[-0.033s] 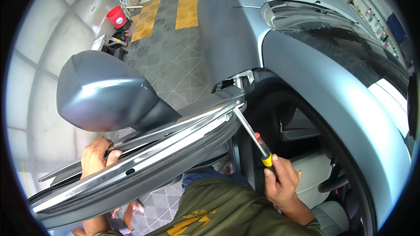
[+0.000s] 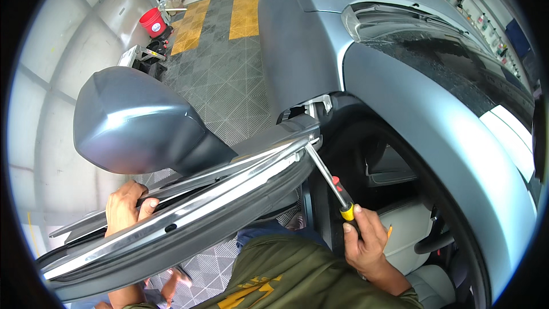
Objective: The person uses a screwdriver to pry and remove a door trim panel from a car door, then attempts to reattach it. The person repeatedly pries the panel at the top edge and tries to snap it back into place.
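My right hand [image 2: 369,240] is closed round the black-and-yellow handle of a screwdriver [image 2: 330,178]. Its metal shaft slants up to the left, and the tip meets the front upper corner of the open car door [image 2: 200,234], by the end of the bright trim strip [image 2: 189,209]. A thin yellow-orange tip [image 2: 390,232] pokes out beside that hand; what it belongs to is hidden. Farther left, my left hand [image 2: 126,206] grips the door's top edge, fingers over the outer side and thumb toward the trim. Beyond it, a grey-blue side mirror [image 2: 134,123] stands out from the door.
To the right rise the car's windshield pillar [image 2: 434,103] and hood, with a pale seat [image 2: 409,223] and steering wheel [image 2: 434,243] inside. A red bucket [image 2: 152,22] and a low step [image 2: 140,56] stand near the left wall. Below the door a bare foot [image 2: 182,276] shows on the tiled floor.
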`<state>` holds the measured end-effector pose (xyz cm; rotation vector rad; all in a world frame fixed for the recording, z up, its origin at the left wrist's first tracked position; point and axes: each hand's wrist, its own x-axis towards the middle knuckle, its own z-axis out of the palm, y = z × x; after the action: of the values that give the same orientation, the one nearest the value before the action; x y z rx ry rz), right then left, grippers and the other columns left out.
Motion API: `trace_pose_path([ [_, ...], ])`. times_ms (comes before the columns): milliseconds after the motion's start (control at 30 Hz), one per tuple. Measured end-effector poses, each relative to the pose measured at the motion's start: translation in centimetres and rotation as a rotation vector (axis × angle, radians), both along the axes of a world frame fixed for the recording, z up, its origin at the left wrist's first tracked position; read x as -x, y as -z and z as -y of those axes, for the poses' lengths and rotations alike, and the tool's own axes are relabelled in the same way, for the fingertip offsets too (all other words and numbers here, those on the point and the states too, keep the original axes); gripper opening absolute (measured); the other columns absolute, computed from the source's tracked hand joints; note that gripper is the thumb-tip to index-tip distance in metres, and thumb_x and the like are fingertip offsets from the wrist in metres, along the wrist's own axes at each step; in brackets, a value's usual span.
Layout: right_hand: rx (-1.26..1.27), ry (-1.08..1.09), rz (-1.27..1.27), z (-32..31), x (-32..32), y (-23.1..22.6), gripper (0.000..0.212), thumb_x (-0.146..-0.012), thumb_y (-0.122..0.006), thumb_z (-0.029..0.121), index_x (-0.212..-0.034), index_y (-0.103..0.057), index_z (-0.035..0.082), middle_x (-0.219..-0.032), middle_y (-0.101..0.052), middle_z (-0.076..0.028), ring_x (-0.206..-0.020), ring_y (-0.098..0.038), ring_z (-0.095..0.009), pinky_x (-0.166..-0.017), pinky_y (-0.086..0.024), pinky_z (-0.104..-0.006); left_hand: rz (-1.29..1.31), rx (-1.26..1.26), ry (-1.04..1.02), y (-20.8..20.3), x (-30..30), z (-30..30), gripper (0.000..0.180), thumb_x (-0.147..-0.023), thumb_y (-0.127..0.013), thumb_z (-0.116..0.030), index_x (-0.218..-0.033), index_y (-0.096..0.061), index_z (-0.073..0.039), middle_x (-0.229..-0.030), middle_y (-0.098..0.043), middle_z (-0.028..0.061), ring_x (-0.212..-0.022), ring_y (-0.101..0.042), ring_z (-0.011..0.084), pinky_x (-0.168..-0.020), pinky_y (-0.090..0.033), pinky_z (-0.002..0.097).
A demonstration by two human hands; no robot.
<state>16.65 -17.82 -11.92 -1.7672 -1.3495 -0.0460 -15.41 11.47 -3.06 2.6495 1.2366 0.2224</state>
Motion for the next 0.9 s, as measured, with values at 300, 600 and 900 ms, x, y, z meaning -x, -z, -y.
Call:
trace_pose_path([
  [300,-0.032,0.019,-0.008,-0.2,0.5,1.8,0.047,-0.078,-0.069,-0.003,-0.124,-0.060,-0.005,-0.097,-0.064,-0.022,-0.072,-0.065,-0.030,-0.058,-0.053,-0.0355,0.058,-0.064,0.022,0.3,-0.3,0.9,0.068,-0.092,-0.052,-0.063,-0.086,-0.061,0.004,-0.073,-0.053,0.0154,-0.066,-0.055,0.0351,-0.062,-0.043,0.0450],
  [600,0.084,-0.016,-0.036,0.3,-1.6,-2.7,0.049,-0.077,-0.071,-0.005,-0.125,-0.062,-0.002,-0.094,-0.064,-0.016,-0.069,-0.064,-0.025,-0.056,-0.051,-0.0335,-0.001,-0.013,0.081,0.0,-0.2,-0.5,0.067,-0.094,-0.051,-0.059,-0.084,-0.063,0.006,-0.077,-0.059,0.0195,-0.070,-0.058,0.0400,-0.063,-0.045,0.0459],
  [900,0.180,-0.097,-0.086,0.4,-3.7,-6.6,0.046,-0.080,-0.070,-0.007,-0.125,-0.063,-0.002,-0.096,-0.064,-0.016,-0.067,-0.064,-0.023,-0.057,-0.052,-0.0323,0.021,-0.095,-0.018,-0.1,-0.6,0.6,0.077,-0.092,-0.047,-0.068,-0.080,-0.062,0.007,-0.072,-0.056,0.0204,-0.065,-0.057,0.0397,-0.060,-0.043,0.0470],
])
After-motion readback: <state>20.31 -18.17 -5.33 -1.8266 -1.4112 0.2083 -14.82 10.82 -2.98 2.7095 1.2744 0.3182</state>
